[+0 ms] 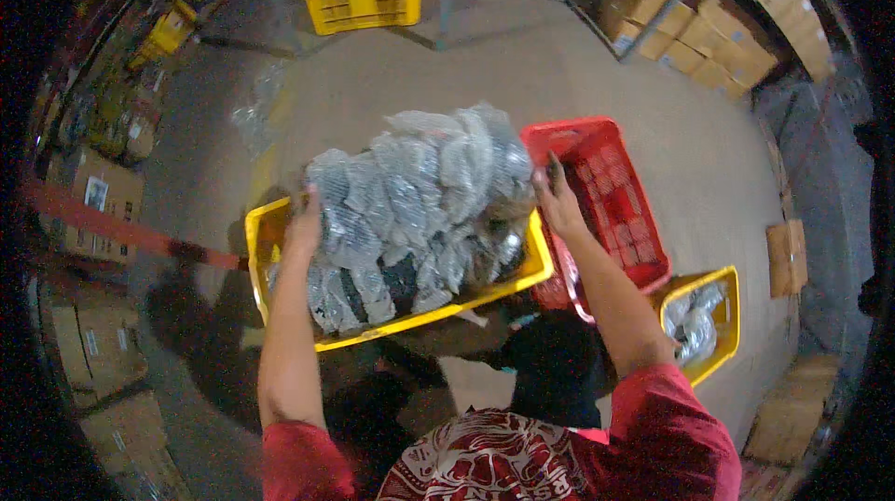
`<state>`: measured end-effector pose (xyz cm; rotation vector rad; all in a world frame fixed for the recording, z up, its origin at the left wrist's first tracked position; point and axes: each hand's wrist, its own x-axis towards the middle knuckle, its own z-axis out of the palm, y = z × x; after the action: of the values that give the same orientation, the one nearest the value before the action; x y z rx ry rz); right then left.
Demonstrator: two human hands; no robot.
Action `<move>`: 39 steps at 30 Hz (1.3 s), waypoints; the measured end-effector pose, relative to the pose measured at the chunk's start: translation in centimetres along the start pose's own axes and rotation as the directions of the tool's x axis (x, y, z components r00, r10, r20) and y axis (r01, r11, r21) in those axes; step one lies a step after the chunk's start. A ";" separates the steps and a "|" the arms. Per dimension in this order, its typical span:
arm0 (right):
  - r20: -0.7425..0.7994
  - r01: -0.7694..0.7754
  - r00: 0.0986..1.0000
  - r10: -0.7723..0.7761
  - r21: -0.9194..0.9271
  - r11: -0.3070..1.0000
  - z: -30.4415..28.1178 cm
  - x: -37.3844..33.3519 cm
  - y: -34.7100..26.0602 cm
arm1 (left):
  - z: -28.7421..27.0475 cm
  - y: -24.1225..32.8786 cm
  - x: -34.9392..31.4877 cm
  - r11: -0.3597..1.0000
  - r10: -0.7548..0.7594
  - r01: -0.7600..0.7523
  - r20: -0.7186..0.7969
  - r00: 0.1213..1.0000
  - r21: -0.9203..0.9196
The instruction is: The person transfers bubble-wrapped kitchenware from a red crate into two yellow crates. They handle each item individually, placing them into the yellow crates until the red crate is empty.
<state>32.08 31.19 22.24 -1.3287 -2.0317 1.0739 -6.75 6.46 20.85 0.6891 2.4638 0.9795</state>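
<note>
A row of bubble-wrapped parcels (410,179) lies side by side across the top of a yellow crate (447,307), rising above its far rim. My left hand (306,219) presses against the left end of the row. At the opposite end, my right hand (557,198) bears on the last parcel with its fingers pointing away from me. Between them the two hands clasp the row. More wrapped pieces (350,296) sit lower in the crate, along its near side. The wrapping hides what is inside the parcels.
A red crate (643,212) stands just right of the yellow one. Beyond it, a smaller yellow crate (732,324) holds wrapped items. Another yellow crate (365,5) sits at the far side near metal posts. Cartons (699,40) fill shelving at far right; boxes (103,193) line the left.
</note>
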 end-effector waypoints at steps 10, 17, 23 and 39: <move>-0.246 -0.421 0.907 0.342 -0.581 0.697 -19.6 -32.6 21.0 | -2.0 -6.1 -18.7 0.886 -0.187 -0.156 0.642 0.744 0.438; 0.146 -0.518 0.733 0.664 -0.513 0.684 -14.5 -40.4 30.5 | 3.2 -5.8 -22.6 0.660 -0.273 -0.271 0.559 0.783 0.701; 0.199 -0.486 0.763 0.615 -0.452 0.748 -6.7 -36.7 24.1 | 2.3 -10.7 -21.4 0.595 -0.215 -0.148 0.334 0.918 0.790; 0.128 -0.501 0.790 0.599 -0.430 0.752 -4.8 -41.1 23.2 | 2.3 -10.2 -21.0 0.631 -0.354 -0.044 0.338 0.872 0.775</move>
<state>64.92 0.48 6.98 -2.2072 -2.1569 1.1845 8.23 -10.85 15.76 0.8014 2.3498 -0.3735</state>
